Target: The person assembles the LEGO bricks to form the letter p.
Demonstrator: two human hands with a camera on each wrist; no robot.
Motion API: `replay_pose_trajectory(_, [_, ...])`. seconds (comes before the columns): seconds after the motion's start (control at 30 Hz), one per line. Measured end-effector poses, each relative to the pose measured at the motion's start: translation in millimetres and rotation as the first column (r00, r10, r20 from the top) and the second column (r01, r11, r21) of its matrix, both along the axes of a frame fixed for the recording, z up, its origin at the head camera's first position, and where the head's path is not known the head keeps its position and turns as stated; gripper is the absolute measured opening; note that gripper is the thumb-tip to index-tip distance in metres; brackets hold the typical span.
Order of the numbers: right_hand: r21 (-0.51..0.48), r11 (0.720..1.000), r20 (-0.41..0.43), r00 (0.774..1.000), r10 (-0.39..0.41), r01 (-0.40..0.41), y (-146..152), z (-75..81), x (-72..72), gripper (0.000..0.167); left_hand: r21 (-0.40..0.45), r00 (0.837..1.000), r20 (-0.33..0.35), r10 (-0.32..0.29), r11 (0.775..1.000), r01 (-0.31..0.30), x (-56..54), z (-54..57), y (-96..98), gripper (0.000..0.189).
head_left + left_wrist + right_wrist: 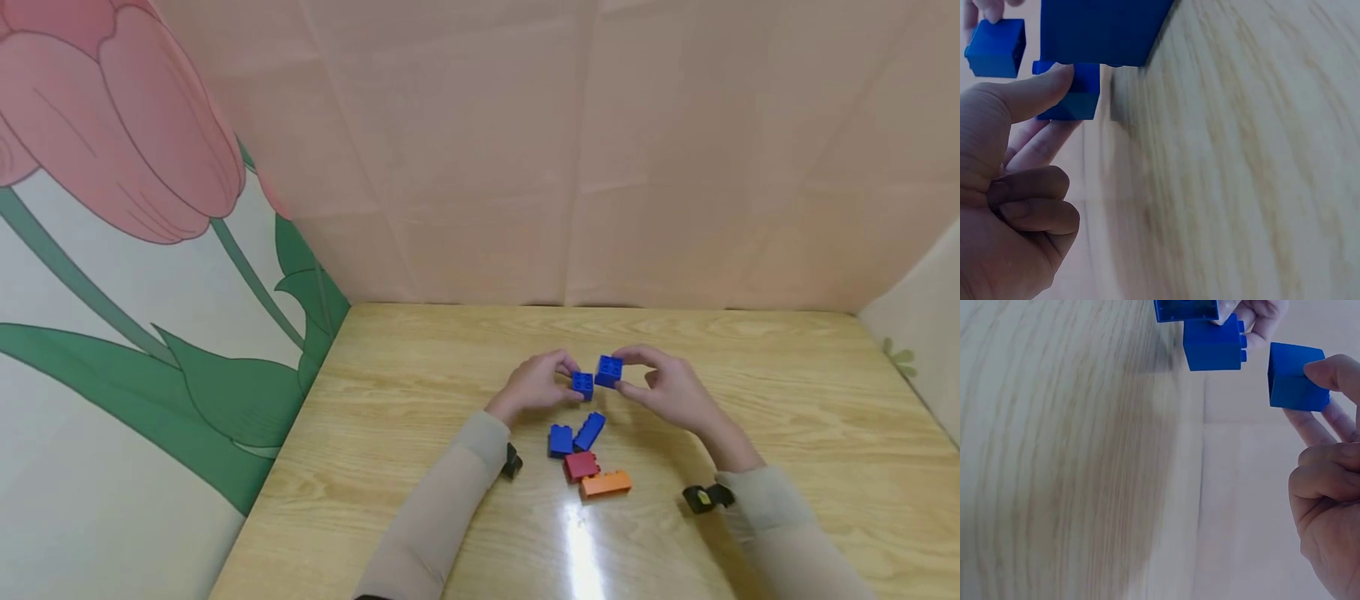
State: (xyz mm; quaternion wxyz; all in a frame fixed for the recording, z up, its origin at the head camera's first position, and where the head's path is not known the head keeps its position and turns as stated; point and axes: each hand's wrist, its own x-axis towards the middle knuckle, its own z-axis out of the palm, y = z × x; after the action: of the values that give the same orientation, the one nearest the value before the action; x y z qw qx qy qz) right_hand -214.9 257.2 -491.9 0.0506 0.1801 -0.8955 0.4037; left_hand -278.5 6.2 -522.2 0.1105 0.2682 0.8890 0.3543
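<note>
Between the thumb and fingers of my left hand (536, 385) is a blue toy building brick (582, 384), pinched with its studs facing up. My right hand (671, 390) pinches a second blue brick (609, 371), also studs up, slightly farther back and to the right. A narrow gap separates the two; the right wrist view shows the right-hand brick (1297, 378) apart from the left-hand brick (1213, 347). Closer to me, two more blue bricks (560, 441) lie on the table beside a red brick (582, 467) and a long orange brick (606, 483).
The wooden table (405, 358) meets a pink cloth backdrop (480, 167) at its far edge. A tulip-printed panel (225, 358) borders it on the left, and a pale panel (918, 333) on the right. Light reflects off the table in front of the orange brick.
</note>
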Motion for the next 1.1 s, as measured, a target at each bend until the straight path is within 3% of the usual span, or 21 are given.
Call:
replay_pose_trajectory(0.57, [-0.008,1.000,0.042,0.999,0.028,-0.028,-12,-2.0,-11.7,0.040,0.002,1.000,0.024,0.004,1.000,-0.004,-0.6,-1.4,1.3,0.032])
replay_pose_trajectory(1.1, [-0.023,0.997,0.072,0.994,0.077,-0.076,-18,-13.5,-22.2,0.039,-0.014,0.999,0.041,0.021,1.000,-0.021,-1.9,-3.3,2.5,0.032])
